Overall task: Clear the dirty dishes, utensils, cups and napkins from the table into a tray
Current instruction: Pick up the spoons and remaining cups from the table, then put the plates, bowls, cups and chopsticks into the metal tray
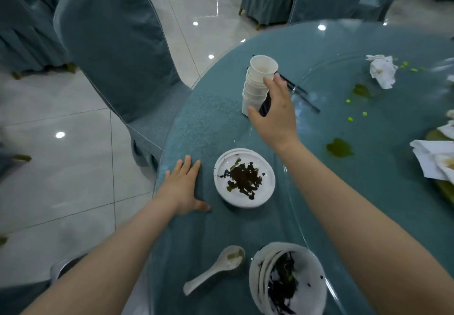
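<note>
Glossy pale floor tiles (81, 157) and chairs in teal fabric covers (118, 44) surround a round table (196, 123) topped with glass over a speckled teal cloth. Nearest the camera, a stack of white bowls (290, 280) leans on its side, smeared with dark leafy scraps, and a white ceramic soup spoon (216, 268) lies just left of it, bowl end up, with pale residue inside. Farther in, the left hand (181, 189) rests flat on the table edge, fingers spread, gripping nothing. Just right of it sits a stack of round white plates (244, 178), the top one holding dark, wet greens. Beyond that, the right hand (275, 110) wraps around a tall, slightly tilted stack of white paper cups (256, 83), thumb at the base and fingers higher up. Black chopsticks (299, 91) lie just behind the hand. Green sauce smears (340, 147) and small green bits dot the glass. Crumpled white napkins (382, 70) lie farther right, with flat stained ones (432, 160) at the frame's edge.
</note>
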The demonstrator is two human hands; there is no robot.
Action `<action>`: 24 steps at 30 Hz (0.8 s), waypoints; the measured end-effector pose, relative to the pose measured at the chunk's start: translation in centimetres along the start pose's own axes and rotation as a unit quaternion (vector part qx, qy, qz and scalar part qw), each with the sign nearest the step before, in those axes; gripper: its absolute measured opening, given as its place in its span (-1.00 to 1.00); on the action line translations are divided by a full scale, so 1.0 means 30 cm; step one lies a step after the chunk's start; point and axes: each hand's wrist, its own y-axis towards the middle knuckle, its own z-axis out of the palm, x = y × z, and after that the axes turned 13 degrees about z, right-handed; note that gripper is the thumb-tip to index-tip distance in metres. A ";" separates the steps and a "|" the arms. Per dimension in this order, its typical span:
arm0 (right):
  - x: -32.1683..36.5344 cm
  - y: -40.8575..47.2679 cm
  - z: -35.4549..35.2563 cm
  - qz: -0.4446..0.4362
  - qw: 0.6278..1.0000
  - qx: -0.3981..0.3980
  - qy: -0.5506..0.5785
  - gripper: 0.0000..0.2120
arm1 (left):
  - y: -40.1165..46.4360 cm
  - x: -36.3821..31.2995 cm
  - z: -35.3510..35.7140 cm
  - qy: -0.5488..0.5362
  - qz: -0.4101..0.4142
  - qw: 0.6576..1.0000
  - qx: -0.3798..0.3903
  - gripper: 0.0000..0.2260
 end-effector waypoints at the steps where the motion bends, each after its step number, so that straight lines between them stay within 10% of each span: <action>1: 0.009 -0.060 -0.008 -0.001 1.000 0.009 0.019 -0.41 | -0.027 0.004 0.004 -0.036 0.005 0.999 -0.015 0.06; 8: 0.039 -0.517 0.009 0.040 0.989 0.109 0.091 -0.58 | -0.407 0.007 0.110 -0.220 -0.037 0.936 -0.271 -0.45; 24: 0.053 -1.463 0.134 0.200 0.887 0.375 0.178 -0.65 | -1.328 0.100 0.370 -0.441 -0.178 0.806 -0.352 -0.54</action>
